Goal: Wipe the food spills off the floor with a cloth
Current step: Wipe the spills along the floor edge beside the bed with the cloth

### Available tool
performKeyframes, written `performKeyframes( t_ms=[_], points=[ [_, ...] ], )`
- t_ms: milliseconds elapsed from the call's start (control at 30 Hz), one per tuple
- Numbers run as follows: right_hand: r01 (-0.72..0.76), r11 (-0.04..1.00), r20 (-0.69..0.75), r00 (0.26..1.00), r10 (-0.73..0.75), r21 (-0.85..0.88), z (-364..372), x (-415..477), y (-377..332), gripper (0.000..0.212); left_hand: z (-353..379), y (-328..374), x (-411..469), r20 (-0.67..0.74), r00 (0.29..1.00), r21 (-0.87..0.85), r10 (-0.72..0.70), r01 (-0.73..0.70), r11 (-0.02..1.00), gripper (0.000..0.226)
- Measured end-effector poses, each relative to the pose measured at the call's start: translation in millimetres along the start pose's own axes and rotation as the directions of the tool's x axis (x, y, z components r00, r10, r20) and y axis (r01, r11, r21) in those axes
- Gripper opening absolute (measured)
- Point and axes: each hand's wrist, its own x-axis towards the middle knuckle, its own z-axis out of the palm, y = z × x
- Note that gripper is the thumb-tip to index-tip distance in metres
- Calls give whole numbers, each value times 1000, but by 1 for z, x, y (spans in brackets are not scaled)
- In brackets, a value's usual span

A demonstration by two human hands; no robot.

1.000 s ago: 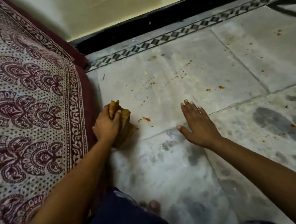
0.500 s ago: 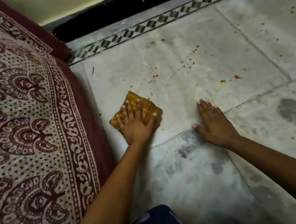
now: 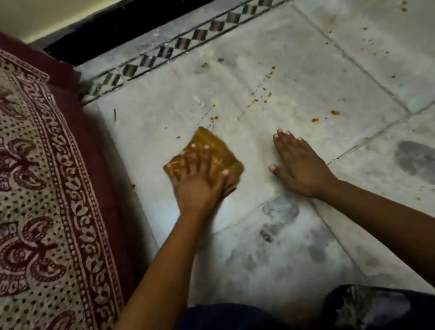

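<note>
The left hand [image 3: 199, 182] lies flat, fingers spread, pressing a folded yellow cloth [image 3: 209, 157] to the marble floor [image 3: 335, 231]. The nearest orange spills [image 3: 213, 119] sit just beyond the cloth's far corner, trailing far-right. The right hand [image 3: 298, 163] rests open-palmed on the floor, holding nothing.

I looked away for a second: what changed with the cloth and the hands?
The left hand went from gripping the bunched cloth beside the bedspread to pressing it flat, sliding it out toward the orange spots. The right hand stayed flat on the floor.
</note>
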Motion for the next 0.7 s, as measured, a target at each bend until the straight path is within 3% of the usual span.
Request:
performKeyframes(
  t_ms=[67, 133, 267, 333, 400, 567, 633, 700],
  points=[
    [-30, 1000, -13, 999, 30, -5, 9, 4, -4, 90, 10, 4, -24, 14, 986, 54, 164, -164, 985, 71],
    [-40, 999, -29, 999, 40, -8, 17, 5, -5, 89, 18, -15, -57, -31, 973, 92, 231, -227, 970, 65],
    [-84, 996, 5, 996, 84, -13, 28, 5, 2, 91, 9, -54, -53, -90, 994, 92, 60, -52, 994, 66],
    [-105, 994, 7, 994, 105, -1, 34, 5, 4, 90, 3, -38, -23, -85, 995, 35, -46, 49, 998, 74],
    [-105, 995, -25, 994, 105, 1, 39, 4, 4, 86, 2, -9, -4, -52, 997, -6, -59, 58, 998, 81],
    [-94, 996, -58, 994, 93, 0, 42, 3, 6, 81, 16, 4, -60, -9, 963, 44, 270, -269, 962, 72],
    [-89, 996, -64, 994, 88, -4, 43, 3, 7, 80, 17, -29, -80, -22, 948, 114, 316, -312, 943, 67],
    [-90, 996, -69, 994, 90, -4, 45, 4, 6, 80, 10, -57, -67, -50, 964, 173, 263, -251, 952, 67]
  ],
)
